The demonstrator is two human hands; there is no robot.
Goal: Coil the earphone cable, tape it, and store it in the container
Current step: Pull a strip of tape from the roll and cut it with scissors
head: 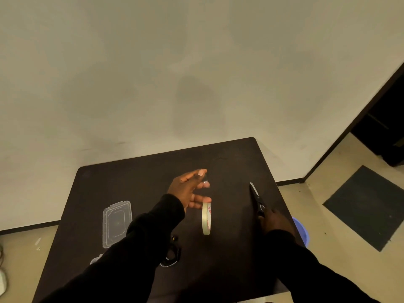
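Observation:
My left hand (188,191) is raised over the middle of the dark table (229,162). Its thumb and forefinger pinch the pulled-out end of clear tape, and the tape roll (206,218) hangs on edge below its lower fingers. At the table's right side my right hand (274,221) grips the handles of black scissors (255,196), whose blades point away from me. The coiled black earphone cable (172,251) lies on the table under my left forearm, partly hidden by the sleeve. A clear plastic container (117,223) sits at the left, with nothing visible in it.
A clear lid (96,259) peeks out below the container, mostly hidden by my left sleeve. A blue bucket (302,231) stands on the floor past the table's right edge. A wall runs behind the table, and a dark mat (367,206) lies on the floor at right.

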